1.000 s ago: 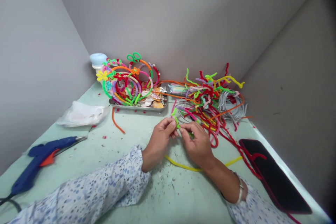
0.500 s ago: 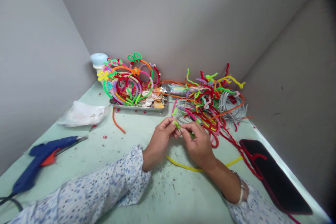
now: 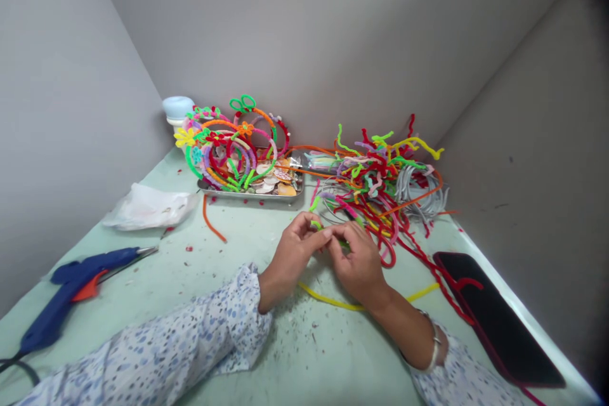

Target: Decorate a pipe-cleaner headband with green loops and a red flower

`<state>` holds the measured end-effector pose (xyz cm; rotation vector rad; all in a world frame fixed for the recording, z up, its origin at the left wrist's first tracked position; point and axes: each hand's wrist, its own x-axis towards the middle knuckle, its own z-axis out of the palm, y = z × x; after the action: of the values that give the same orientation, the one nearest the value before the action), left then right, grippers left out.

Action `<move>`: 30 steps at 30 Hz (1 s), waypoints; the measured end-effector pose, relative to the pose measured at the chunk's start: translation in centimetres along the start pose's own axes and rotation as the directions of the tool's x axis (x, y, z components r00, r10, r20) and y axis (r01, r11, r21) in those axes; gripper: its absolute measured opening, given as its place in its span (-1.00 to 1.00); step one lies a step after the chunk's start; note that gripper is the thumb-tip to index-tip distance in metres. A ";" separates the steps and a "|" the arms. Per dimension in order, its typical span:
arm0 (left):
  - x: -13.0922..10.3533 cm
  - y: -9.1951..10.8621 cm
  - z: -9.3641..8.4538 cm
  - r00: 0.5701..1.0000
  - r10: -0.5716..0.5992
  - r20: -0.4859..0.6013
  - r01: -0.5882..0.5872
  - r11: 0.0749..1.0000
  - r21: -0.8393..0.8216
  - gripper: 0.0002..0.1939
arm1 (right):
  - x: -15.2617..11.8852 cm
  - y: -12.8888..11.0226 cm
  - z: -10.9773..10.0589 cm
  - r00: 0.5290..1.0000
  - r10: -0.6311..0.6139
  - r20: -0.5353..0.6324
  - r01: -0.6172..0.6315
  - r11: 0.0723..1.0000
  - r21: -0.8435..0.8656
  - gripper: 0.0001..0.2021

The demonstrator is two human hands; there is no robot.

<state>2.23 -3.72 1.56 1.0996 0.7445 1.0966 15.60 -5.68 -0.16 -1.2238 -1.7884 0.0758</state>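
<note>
My left hand (image 3: pixel 292 257) and my right hand (image 3: pixel 358 263) meet fingertip to fingertip above the middle of the table. Between them they pinch a bright green pipe cleaner (image 3: pixel 316 224), mostly covered by the fingers. A bit of green fuzz also shows under my right fingers. Below my hands a yellow pipe cleaner (image 3: pixel 328 299) lies curved across the table, partly behind my right wrist. Just beyond my fingers begins a tangled heap of coloured pipe cleaners (image 3: pixel 375 171).
At the left lies a blue glue gun (image 3: pixel 71 295), with a white plastic bag (image 3: pixel 147 206) behind it. A metal tray (image 3: pixel 252 195) holds shells and pipe-cleaner headbands (image 3: pixel 228 146). Grey wire (image 3: pixel 421 193) is coiled at the right, near a black phone (image 3: pixel 504 323).
My left thumb has moved right, over the green pipe cleaner to my right fingertips, and less green shows between the hands. The things on the table stay as they were.
</note>
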 end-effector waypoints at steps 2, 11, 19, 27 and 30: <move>0.0 0.1 -0.1 1.000 0.010 -0.025 -0.008 0.998 0.067 -0.81 | -0.1 -0.1 0.1 0.999 -0.032 0.013 0.032 0.999 -0.025 -0.93; 0.2 0.3 -0.2 0.983 0.020 -0.185 0.019 0.979 0.203 -0.77 | -0.3 0.1 0.6 0.991 -0.123 0.049 0.127 0.988 -0.092 -0.91; 0.2 -0.1 -0.3 0.971 -0.009 -0.240 0.065 0.972 0.225 -0.88 | -0.2 0.1 0.3 0.988 -0.145 0.047 0.150 0.979 -0.136 -0.90; 0.2 -0.5 -0.4 0.967 -0.081 -0.240 0.132 0.969 0.209 -0.77 | -0.2 0.1 0.3 0.990 -0.130 0.049 0.136 0.980 -0.144 -0.89; 0.3 -0.6 -0.4 0.966 -0.129 -0.222 0.164 0.975 0.147 -0.78 | -0.2 0.2 0.3 0.991 -0.127 0.051 0.133 0.980 -0.146 -0.89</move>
<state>2.14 -3.36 0.85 1.0564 1.0851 1.0489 15.52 -5.61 -0.57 -1.2134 -1.9344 -0.1097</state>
